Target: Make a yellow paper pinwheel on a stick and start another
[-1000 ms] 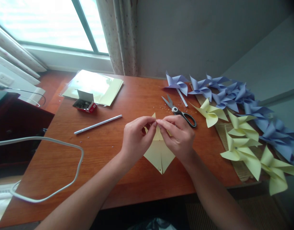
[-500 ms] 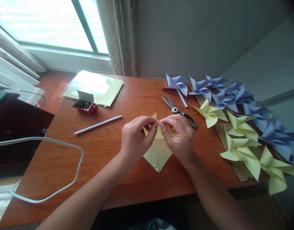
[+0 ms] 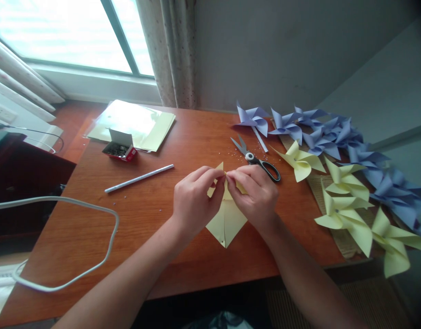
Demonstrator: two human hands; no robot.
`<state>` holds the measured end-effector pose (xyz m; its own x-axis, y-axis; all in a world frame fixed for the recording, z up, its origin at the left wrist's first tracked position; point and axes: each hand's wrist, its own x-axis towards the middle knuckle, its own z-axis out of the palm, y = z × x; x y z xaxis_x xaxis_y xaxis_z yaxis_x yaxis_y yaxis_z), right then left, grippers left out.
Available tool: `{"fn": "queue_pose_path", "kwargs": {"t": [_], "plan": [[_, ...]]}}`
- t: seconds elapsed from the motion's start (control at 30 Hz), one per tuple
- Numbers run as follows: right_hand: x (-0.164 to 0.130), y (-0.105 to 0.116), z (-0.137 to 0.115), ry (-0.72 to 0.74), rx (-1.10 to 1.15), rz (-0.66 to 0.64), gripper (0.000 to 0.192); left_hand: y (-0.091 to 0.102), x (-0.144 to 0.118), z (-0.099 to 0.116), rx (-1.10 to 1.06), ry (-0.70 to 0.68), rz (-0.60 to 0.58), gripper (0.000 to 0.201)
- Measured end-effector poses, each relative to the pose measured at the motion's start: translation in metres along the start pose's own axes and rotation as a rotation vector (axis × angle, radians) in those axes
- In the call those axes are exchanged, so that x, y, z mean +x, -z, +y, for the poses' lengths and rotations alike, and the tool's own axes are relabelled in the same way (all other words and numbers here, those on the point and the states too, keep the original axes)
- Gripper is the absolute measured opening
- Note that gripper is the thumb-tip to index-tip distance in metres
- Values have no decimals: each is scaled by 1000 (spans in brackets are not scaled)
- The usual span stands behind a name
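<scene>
A square of yellow paper (image 3: 225, 224) with cut slits lies cornerwise on the table beneath my hands. A small hole shows near its lowest corner. My left hand (image 3: 196, 196) is closed in a pinch over the paper's upper part. Opposite it, my right hand (image 3: 254, 192) pinches too, its fingertips almost touching the left ones. Between them is a tiny yellowish bit, too small to name. Scissors (image 3: 254, 159) with black and white handles lie just beyond my right hand. To the left rests a pale paper straw (image 3: 139, 178).
A red box (image 3: 120, 151) of small metal pieces stands open near stacked yellow sheets (image 3: 158, 130). Yellow pinwheels (image 3: 345, 214) and purple pinwheels (image 3: 322, 141) crowd the right side. A white cable (image 3: 116, 233) loops over the left edge. Tiny paper dots lie around the scissors.
Both hands keep their pinch over the paper, with only slight shifts of the fingers. The whole view has moved a little; nothing else differs.
</scene>
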<state>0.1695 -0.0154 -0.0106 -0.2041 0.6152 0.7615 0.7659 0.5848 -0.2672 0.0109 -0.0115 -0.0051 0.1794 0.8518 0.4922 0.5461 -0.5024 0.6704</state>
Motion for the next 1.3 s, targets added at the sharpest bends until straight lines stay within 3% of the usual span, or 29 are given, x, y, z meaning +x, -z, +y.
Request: {"fn": "queue_pose_path", "kwargs": {"t": [0.5, 0.83, 1.13, 1.3], "plan": [[0, 0, 2, 14, 55, -16, 18, 1, 1, 0, -30, 0, 17, 9], [4, 3, -3, -157, 204, -60, 14, 0, 1, -3, -36, -7, 10, 8], [2, 1, -1, -80, 152, -37, 15, 0, 1, -4, 11, -29, 8, 11], [4, 4, -4, -132, 231, -51, 17, 1, 1, -2, -49, -26, 10, 6]]}}
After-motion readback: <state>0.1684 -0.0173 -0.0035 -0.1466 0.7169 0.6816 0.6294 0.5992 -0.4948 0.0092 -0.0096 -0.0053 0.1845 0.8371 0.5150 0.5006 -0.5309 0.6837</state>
